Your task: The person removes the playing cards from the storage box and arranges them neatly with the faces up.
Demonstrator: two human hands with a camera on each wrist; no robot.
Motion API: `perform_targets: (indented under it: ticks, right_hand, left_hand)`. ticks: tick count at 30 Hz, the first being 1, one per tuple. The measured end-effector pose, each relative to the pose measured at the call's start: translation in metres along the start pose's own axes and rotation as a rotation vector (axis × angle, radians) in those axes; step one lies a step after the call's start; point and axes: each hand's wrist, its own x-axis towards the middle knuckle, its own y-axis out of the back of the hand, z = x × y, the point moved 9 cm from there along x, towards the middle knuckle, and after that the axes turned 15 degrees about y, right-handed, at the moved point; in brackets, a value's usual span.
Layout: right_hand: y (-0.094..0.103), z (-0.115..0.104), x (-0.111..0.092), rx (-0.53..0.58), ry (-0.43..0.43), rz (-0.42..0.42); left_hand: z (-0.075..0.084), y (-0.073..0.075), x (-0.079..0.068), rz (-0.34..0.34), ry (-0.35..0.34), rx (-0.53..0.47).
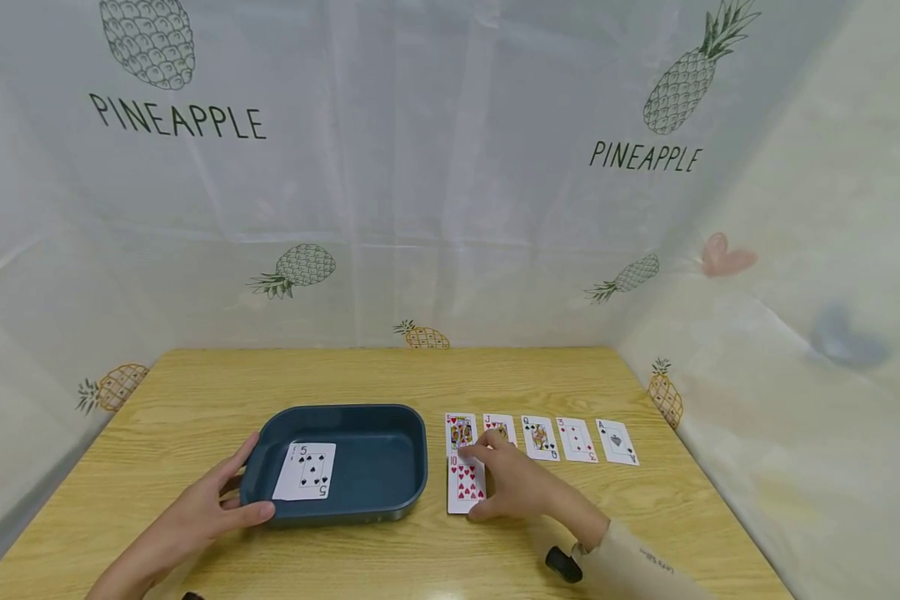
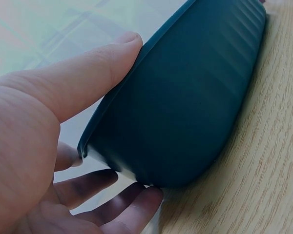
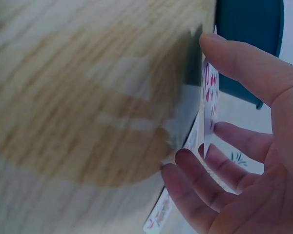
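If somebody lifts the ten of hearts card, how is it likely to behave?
The ten of hearts is probably light, as its edge looks thin. Held by the right hand, it looks straight, suggesting some stiffness, though squeezing might bend it. Being flat, it seems unlikely to roll.

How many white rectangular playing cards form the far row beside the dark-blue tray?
5 visible, left to right: king, jack, queen, red diamond three and black spade ace; others may hide beneath.

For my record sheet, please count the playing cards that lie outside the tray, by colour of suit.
Red: 4 (king, jack, three, ten)
Black: 2 (queen, ace)
Total: 6 cards
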Motion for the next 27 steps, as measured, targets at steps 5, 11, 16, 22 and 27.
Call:
perform_targets:
  ticks: [5,11,16,22,27]
  right_hand:
    - [-0.0038,-0.0022,-0.0017,-0.030,0.011,-0.010]
    - [-0.0072,-0.0049,-0.0022,-0.029,0.034,-0.026]
    - [-0.0073,-0.0039,-0.0024,-0.038,0.021,-0.028]
    - [-0.0067,-0.0026,-0.0026,-0.041,0.004,-0.026]
    - [-0.0079,-0.0035,-0.0029,-0.041,0.010,-0.033]
  left_hand:
    - [0.0008,-0.0015,-0.0015,-0.018,-0.001,-0.022]
    - [0.0011,-0.0016,-0.0018,-0.018,-0.004,-0.018]
    - [0.0013,0.0003,-0.0007,0.007,-0.005,0.021]
    - [0.0022,0.0019,0.0013,0.022,-0.017,0.043]
    - [0.0012,0.0017,0.0018,0.017,-0.016,0.038]
